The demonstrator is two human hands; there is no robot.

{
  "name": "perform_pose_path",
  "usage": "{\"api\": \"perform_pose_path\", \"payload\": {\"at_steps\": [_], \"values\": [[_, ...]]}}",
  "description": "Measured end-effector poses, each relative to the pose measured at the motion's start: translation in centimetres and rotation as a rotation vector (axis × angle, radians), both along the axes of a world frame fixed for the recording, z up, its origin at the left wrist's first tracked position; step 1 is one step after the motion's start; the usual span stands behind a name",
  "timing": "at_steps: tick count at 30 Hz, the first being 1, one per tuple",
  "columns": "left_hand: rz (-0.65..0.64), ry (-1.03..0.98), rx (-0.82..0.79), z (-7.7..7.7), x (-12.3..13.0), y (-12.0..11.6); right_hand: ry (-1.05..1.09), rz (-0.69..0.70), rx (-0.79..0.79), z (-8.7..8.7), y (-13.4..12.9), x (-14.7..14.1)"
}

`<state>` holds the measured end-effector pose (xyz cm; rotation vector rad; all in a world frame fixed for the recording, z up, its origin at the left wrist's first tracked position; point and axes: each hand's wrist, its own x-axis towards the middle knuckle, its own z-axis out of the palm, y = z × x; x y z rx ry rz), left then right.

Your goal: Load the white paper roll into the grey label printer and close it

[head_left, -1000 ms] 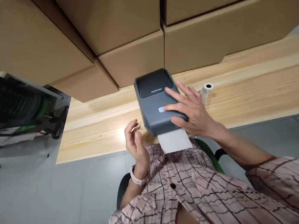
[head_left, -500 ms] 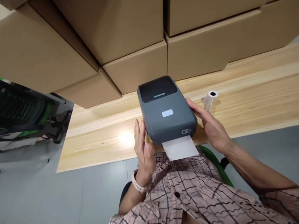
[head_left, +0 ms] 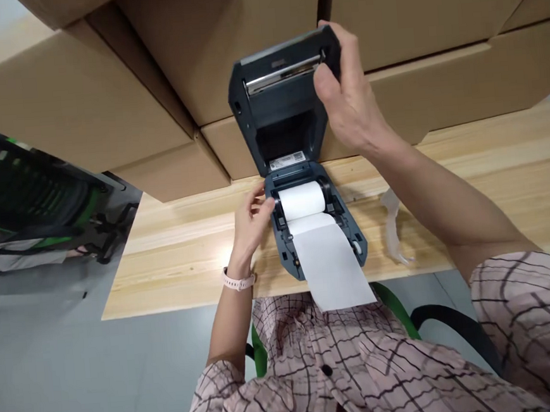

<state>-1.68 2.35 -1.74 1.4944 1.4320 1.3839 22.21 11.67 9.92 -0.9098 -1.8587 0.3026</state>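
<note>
As the person sits in a plaid shirt [head_left: 290, 395] on a green and black chair [head_left: 394, 314], a wooden table [head_left: 188, 251] with pale grain stretches to both sides, grey floor [head_left: 169, 373] showing below its near edge. Past the table's left end stands a dark chair [head_left: 26, 187].

Near the middle of the table's front lies the printer [head_left: 286, 263], a white sheet [head_left: 334, 261] reaching out over the near edge and a white roll [head_left: 302, 201] seated in its base. Right of it, a crumpled white strip [head_left: 391, 225] lies beside the forearm, which hides part of the tabletop. Cardboard boxes [head_left: 261, 35] form a wall close behind.

The left hand [head_left: 251, 219], a pale watch strap [head_left: 238, 282] at its wrist, is loosely curled, thumb and fingertips parted against the base's left edge. Farther off, the right hand [head_left: 349, 95] is raised, thumb on the inner face of the upright lid [head_left: 249, 122] and fingers wrapped behind its corner, gripping it.
</note>
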Motion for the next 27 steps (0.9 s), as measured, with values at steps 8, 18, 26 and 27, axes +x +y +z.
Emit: {"api": "perform_pose_path", "payload": {"at_steps": [8, 18, 26, 27], "values": [[-0.103, 0.151, -0.138, 0.1, 0.2, -1.3, -0.060, -0.036, 0.047, -0.2, 2.7, -0.4], [-0.120, 0.176, -0.158, -0.1, 0.6, -1.6, -0.796, 0.382, -0.130, -2.9, -3.1, 0.3], [-0.157, 0.196, -0.192, 0.8, 0.9, -1.8, -1.024, 0.525, -0.205, -5.5, -1.0, -2.6], [-0.164, 0.203, -0.202, 1.0, 0.9, -1.8, -0.995, 0.549, -0.209, -5.4, -1.1, -2.6]]}}
